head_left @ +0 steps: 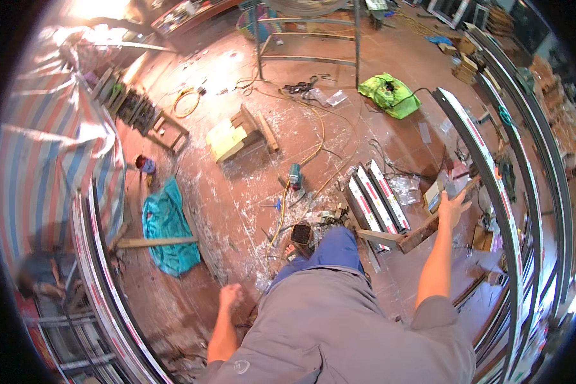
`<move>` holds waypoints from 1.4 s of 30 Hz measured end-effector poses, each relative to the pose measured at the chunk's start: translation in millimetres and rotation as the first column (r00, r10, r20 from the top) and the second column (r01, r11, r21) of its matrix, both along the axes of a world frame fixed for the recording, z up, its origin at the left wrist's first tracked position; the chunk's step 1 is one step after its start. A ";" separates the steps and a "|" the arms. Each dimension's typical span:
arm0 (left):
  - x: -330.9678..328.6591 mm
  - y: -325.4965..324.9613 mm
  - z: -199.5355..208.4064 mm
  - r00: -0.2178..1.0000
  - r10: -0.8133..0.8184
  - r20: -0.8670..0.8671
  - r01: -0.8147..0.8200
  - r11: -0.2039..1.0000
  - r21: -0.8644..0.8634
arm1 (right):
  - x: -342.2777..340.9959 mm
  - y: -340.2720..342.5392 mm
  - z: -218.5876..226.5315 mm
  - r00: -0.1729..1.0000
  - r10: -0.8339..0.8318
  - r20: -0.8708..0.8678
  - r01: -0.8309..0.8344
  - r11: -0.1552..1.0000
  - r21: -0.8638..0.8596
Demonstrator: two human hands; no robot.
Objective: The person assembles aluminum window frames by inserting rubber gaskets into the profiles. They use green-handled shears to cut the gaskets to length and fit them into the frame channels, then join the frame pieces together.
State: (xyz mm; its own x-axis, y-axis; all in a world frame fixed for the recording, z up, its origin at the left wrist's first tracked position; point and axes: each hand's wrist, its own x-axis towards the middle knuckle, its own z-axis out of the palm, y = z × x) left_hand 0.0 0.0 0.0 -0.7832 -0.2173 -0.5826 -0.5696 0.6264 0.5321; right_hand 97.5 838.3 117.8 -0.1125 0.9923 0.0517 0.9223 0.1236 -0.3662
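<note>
My left hand (232, 295) hangs low beside my left leg with its fingers curled in, and no object shows in it. Out to the right, my right hand (453, 210) has its fingers spread above a wooden board (421, 239); whether it touches the board I cannot tell. Just left of that board lie several short white-and-black metal profiles (379, 197) side by side. Long white-and-black profiles (486, 157) stretch past the right hand's far side. A green-and-black power drill (295, 176) rests on the floor in front of my legs.
A teal sack (168, 227) with a wooden bar (157, 242) across it lies left. Long profiles (99, 256) run along the left side, near another person (41, 278). Cables (322, 128), a lime-green bag (390, 95), and a metal stand (308, 61) are farther ahead.
</note>
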 end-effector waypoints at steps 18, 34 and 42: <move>-422.0 434.6 103.8 0.870 -0.474 -0.132 0.468 0.713 0.522 | -25.6 -12.7 18.6 0.986 -0.169 -0.006 0.169 0.981 0.097; -451.9 994.0 59.3 0.351 -0.824 -0.444 0.782 -0.004 0.624 | -53.3 11.9 47.3 0.904 -0.408 0.124 0.412 0.911 -0.007; -468.2 1044.3 65.9 -0.129 -0.959 -0.252 0.777 -0.256 0.575 | -56.4 16.4 37.2 0.810 -0.571 0.133 0.581 0.812 -0.052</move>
State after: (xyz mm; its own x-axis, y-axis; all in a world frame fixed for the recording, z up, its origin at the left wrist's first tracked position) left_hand -468.2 1044.3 65.9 0.2912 0.8777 -0.3805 0.2321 0.3211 0.9182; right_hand 41.1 854.7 155.1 0.4813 0.8764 -0.0150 0.8479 -0.4698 -0.2457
